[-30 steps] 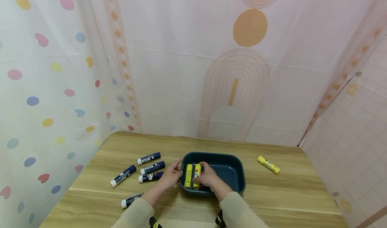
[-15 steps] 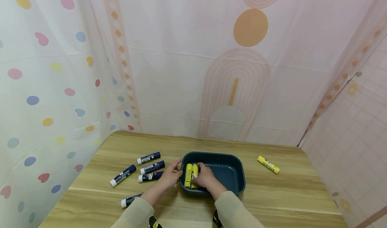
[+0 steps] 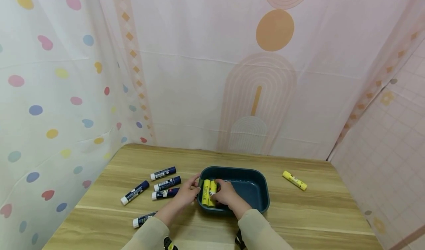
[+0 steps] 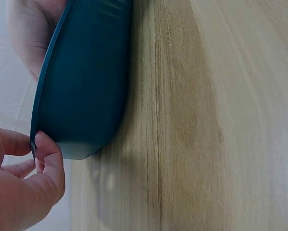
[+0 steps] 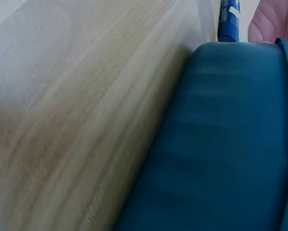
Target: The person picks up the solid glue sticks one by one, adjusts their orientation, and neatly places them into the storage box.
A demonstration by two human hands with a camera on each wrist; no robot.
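A dark teal tray (image 3: 250, 191) lies on the wooden table in the head view. At its left end my left hand (image 3: 186, 193) pinches the rim between thumb and fingers, as the left wrist view shows the hand (image 4: 31, 185) doing. Inside the tray, one yellow glue stick (image 3: 206, 194) lies along the left wall. Right beside it lies a second yellow glue stick (image 3: 213, 188), which my right hand (image 3: 227, 194) holds between thumb and fingers. In the right wrist view the tray wall (image 5: 225, 144) hides this hold.
Left of the tray lie several navy glue sticks with white caps, among them one glue stick (image 3: 135, 193) farthest left. Another yellow glue stick (image 3: 294, 180) lies to the right on the table (image 3: 315, 213). Patterned curtains (image 3: 186, 95) surround the table's back and sides.
My right hand has shifted left with the second yellow glue stick, closing the gap to the first. The first stick has shifted very slightly left. My left hand stays at the rim.
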